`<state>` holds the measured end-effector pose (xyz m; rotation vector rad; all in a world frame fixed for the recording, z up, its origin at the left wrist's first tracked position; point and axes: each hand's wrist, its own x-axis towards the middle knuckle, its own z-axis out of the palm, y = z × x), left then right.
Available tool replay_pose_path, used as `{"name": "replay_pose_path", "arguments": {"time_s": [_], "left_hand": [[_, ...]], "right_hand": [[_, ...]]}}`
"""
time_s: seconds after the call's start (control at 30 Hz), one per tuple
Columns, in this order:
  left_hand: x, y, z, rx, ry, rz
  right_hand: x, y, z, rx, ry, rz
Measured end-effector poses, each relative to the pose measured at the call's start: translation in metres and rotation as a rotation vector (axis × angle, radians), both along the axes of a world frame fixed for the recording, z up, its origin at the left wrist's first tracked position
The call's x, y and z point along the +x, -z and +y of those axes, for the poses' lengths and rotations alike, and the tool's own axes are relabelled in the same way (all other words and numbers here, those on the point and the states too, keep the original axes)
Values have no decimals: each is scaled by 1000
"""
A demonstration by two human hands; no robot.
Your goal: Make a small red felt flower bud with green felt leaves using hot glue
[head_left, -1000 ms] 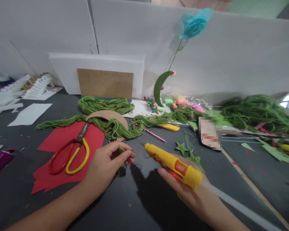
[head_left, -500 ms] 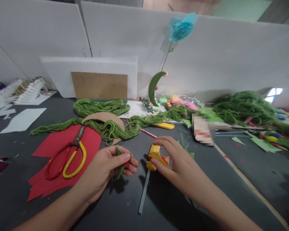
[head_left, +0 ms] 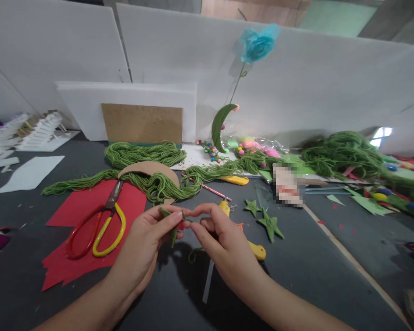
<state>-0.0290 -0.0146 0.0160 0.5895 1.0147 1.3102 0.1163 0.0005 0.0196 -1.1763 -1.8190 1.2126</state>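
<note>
My left hand (head_left: 155, 230) pinches a small green yarn-wrapped star (head_left: 174, 235), a bit of red showing at its middle. Close against it, my right hand (head_left: 221, 234) has its thumb and index finger at a thin green yarn strand by the star's edge. A loose yarn end (head_left: 192, 255) hangs below. Partly hidden behind my right hand, a yellow glue gun (head_left: 258, 251) lies on the table with a clear glue stick (head_left: 208, 282) poking out toward me. Two more green stars (head_left: 271, 225) rest to its right.
Red-and-yellow-handled scissors (head_left: 110, 207) lie on red sheets (head_left: 69, 207) at left. Green yarn (head_left: 162, 186) drapes over a cardboard crescent (head_left: 148, 168). Farther back are a yellow cutter (head_left: 238, 180), a pencil (head_left: 216, 192) and a blue flower (head_left: 260, 45) on a stem with a green crescent (head_left: 221, 126).
My right hand has let go of the glue gun, which now lies on the table, and has moved left to the star in my left hand. Two stars have come into view.
</note>
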Motion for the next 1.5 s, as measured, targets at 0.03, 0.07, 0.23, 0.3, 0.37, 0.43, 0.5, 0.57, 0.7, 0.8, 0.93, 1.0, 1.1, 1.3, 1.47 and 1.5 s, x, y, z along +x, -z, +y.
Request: {"name": "replay_pose_path", "arguments": {"time_s": [0.03, 0.07, 0.23, 0.3, 0.37, 0.43, 0.5, 0.57, 0.7, 0.8, 0.93, 1.0, 1.1, 1.3, 1.47, 1.5], "left_hand": [[0, 0, 0, -6, 4, 1], [1, 1, 0, -14, 9, -1], [2, 3, -2, -32, 26, 16], [3, 3, -4, -9, 39, 46], [4, 4, -4, 15, 65, 69], [5, 4, -4, 26, 87, 74], [6, 4, -3, 21, 92, 76], [6, 4, -3, 13, 85, 84], [5, 1, -4, 22, 100, 93], [5, -1, -6, 24, 123, 85], [5, 0, -5, 47, 135, 85], [5, 1, -4, 59, 130, 103], [4, 2, -4, 78, 119, 142], [3, -2, -4, 54, 85, 432], [4, -7, -4, 114, 130, 778], [4, -8, -4, 137, 153, 831]], "right_hand": [[1, 0, -1, 47, 3, -56], [2, -1, -1, 101, 10, -94], [0, -5, 1, 208, 95, 98], [-1, -6, 2, 11, 45, 266], [-2, -6, 2, -156, -7, 349], [-1, -6, 2, -205, 11, 331], [0, -7, 2, -223, 33, 288], [2, -8, 2, -206, 49, 241], [4, -14, 3, -73, 85, 108], [4, -15, 2, -27, 90, 67], [5, -13, 1, 144, 60, -32], [7, -10, 0, 321, 23, -148], [10, -6, -2, 625, -23, -331], [15, -5, -4, 971, -83, -597], [18, -10, 1, 952, -223, -676], [19, -12, 2, 923, -252, -681]]}}
